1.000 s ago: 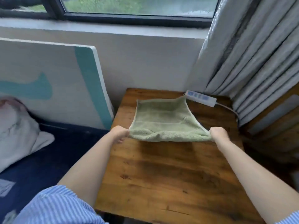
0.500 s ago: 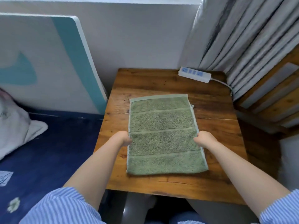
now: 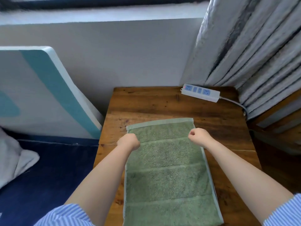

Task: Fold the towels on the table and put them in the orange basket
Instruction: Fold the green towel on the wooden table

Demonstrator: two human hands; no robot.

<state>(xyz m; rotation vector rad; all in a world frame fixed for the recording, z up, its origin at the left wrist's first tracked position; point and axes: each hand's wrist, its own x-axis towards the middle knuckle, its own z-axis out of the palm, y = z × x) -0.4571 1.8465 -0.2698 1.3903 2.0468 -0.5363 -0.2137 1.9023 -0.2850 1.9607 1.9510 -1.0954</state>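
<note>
A green towel (image 3: 167, 173) lies spread flat on the wooden table (image 3: 156, 103), its long side running away from me. My left hand (image 3: 128, 141) sits at the towel's left edge just below the far left corner, fingers curled and pinching the edge. At the right edge, just below the far right corner, my right hand (image 3: 197, 137) pinches the cloth in the same way. Both far corners still lie flat on the wood. The orange basket is not in view.
A white power strip (image 3: 201, 92) with its cable lies at the table's far right corner, by grey curtains (image 3: 254, 51). A white and teal board (image 3: 45, 95) leans on the wall to the left. A dark blue bed with a pale pillow (image 3: 14, 159) is beside the table.
The towel, held up a second ago, was laid flat on the table. Both hands then slid from the middle of its side edges up towards the far corners.
</note>
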